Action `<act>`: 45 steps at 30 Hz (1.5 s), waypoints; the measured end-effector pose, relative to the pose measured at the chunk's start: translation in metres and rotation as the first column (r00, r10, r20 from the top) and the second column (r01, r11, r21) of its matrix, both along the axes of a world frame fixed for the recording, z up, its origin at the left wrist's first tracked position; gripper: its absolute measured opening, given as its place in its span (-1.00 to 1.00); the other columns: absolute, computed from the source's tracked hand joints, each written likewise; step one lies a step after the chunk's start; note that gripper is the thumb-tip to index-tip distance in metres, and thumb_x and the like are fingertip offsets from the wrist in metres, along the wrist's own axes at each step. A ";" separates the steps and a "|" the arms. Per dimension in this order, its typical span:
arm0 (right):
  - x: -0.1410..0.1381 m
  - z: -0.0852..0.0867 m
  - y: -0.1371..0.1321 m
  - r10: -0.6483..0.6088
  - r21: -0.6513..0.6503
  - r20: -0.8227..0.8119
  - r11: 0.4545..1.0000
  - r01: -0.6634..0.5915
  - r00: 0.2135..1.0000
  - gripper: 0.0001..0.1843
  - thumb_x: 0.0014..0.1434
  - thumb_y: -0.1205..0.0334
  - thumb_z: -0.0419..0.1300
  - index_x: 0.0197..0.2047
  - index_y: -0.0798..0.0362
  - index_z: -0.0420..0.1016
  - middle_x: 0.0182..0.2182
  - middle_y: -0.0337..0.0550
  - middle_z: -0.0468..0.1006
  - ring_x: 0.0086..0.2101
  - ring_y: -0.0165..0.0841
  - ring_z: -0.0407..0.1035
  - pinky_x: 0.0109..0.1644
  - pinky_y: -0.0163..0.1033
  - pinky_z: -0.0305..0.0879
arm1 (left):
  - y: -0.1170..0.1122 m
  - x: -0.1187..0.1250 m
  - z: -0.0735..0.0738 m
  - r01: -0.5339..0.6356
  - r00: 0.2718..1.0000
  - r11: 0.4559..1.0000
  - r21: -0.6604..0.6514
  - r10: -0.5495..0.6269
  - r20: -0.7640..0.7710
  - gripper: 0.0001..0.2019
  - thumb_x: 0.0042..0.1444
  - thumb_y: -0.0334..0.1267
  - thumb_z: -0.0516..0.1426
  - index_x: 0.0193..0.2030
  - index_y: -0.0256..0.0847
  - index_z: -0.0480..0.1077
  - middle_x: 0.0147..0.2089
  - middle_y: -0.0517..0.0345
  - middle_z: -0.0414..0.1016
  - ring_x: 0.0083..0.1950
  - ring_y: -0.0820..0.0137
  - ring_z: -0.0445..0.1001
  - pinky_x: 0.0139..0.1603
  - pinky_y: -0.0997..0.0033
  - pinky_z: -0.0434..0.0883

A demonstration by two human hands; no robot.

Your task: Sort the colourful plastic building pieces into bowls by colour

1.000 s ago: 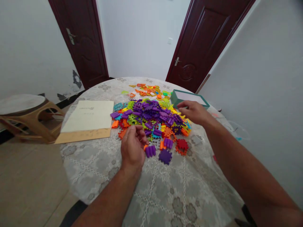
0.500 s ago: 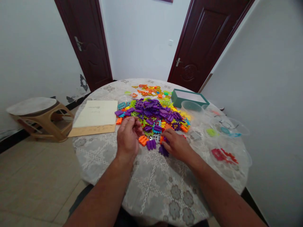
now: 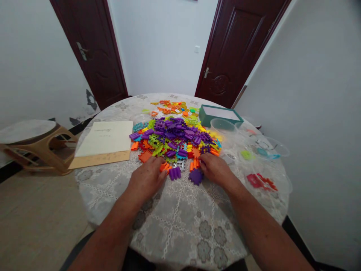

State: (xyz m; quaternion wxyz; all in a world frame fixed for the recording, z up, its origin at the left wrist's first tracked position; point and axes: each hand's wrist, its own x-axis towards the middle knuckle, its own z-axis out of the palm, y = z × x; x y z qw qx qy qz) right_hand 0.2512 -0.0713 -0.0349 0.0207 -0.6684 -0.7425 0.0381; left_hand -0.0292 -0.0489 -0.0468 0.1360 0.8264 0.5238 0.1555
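Note:
My left hand (image 3: 149, 174) rests palm down at the front of the pile, its thumb and forefinger closed around the left end of an orange ridged block (image 3: 166, 168). Beside that block lies a purple ridged block (image 3: 175, 173), with a grey square piece (image 3: 179, 165) just behind it. My right hand (image 3: 213, 168) is curled at the right side of another orange ridged block (image 3: 194, 164) and a purple gear-shaped piece (image 3: 195, 176). Its fingertips are partly hidden, so what they hold cannot be made out.
A large heap of interlocking plastic pieces (image 3: 175, 130), mostly purple, sits mid-table. An open notebook (image 3: 105, 137) lies left. A green box (image 3: 205, 117) and clear tubs (image 3: 224, 130) stand right, some holding pieces. Smaller orange and yellow pieces (image 3: 169, 109) lie behind the heap.
My left hand has turned palm down and lowered onto the orange block. My right hand has drawn back to the right, uncovering the other orange block and the purple gear-shaped piece.

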 end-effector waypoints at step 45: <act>-0.014 -0.031 0.014 -0.230 -0.186 -0.882 0.972 0.145 0.412 -0.67 0.10 0.34 0.18 -0.06 0.05 0.62 -0.23 -0.13 0.70 -0.30 -0.30 0.57 -0.19 -0.20 0.50 | 0.006 0.018 -0.004 0.113 0.648 0.885 -0.451 0.278 0.709 -0.68 0.21 -0.13 0.18 0.04 -0.22 0.48 -0.08 0.05 0.63 -0.18 0.29 0.66 -0.11 0.24 0.62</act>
